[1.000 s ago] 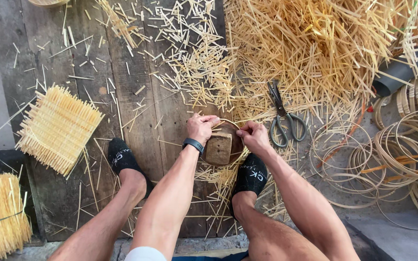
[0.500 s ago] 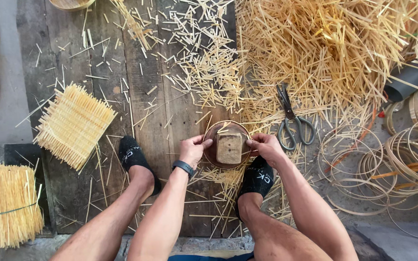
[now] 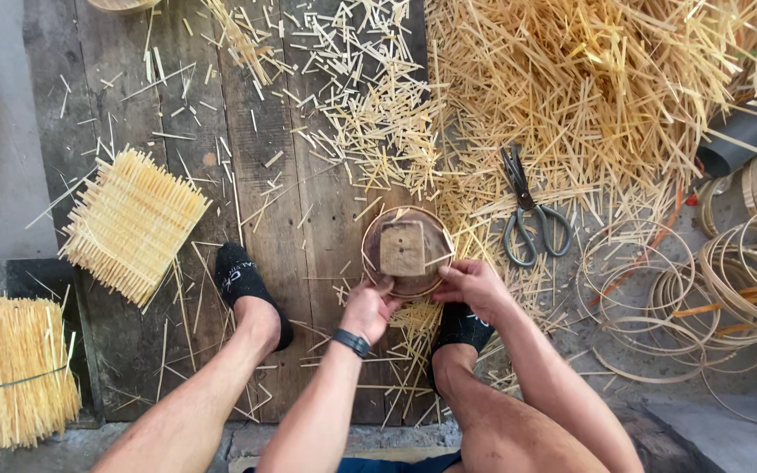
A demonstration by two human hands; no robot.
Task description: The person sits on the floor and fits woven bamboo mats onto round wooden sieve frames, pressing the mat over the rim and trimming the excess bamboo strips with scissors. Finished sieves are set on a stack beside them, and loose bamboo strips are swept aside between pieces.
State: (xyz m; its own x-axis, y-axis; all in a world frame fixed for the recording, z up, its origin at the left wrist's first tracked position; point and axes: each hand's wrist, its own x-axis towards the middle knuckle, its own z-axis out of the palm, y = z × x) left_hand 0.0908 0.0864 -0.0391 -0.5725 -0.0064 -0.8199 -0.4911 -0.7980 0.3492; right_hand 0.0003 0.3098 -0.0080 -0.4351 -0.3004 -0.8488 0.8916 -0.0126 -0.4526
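Observation:
A round brown wooden mould with a square block on top sits on the plank floor between my feet. My left hand grips its near left rim, a black band on the wrist. My right hand holds the near right rim. A thin bamboo ring runs round the mould's edge.
Grey scissors lie just right of the mould. A big heap of bamboo slivers fills the far right. Bamboo rings lie at right. A woven square mat lies at left, a tied bundle of mats at near left.
Both hands slid from the mould's sides to its near rim. The view shifted, so the mould now sits more central.

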